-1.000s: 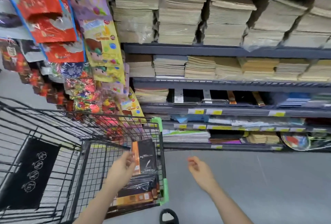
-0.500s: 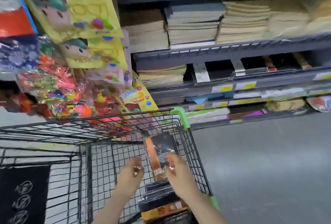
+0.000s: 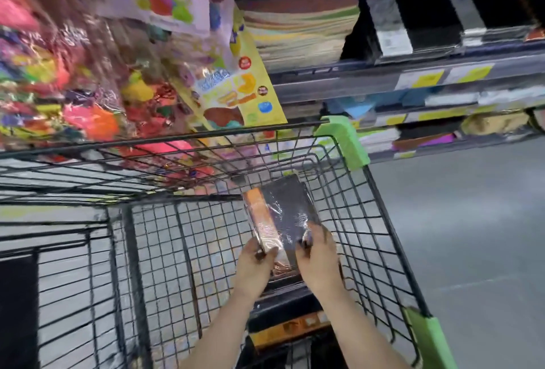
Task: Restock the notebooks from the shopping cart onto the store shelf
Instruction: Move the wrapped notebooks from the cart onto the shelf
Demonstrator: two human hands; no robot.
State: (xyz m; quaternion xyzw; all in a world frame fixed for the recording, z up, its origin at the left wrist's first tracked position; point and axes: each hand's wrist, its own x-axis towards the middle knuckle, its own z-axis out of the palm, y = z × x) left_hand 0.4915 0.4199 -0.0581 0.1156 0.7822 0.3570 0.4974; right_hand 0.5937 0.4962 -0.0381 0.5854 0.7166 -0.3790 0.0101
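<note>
Notebooks [image 3: 283, 215], shrink-wrapped as one pack, were held inside the shopping cart [image 3: 342, 138].
The pack was gripped by the left hand [image 3: 255, 265] and the right hand [image 3: 318, 259]; more packs [image 3: 290, 327] lay below, and nothing was yet placed on the store shelf [image 3: 413, 76].

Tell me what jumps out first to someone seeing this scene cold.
Both hands, left hand and right hand, grip a shrink-wrapped black-and-orange notebook pack inside the black wire cart. More packs lie beneath. Bright toy packets hang at upper left, beside the grey shelf.
</note>
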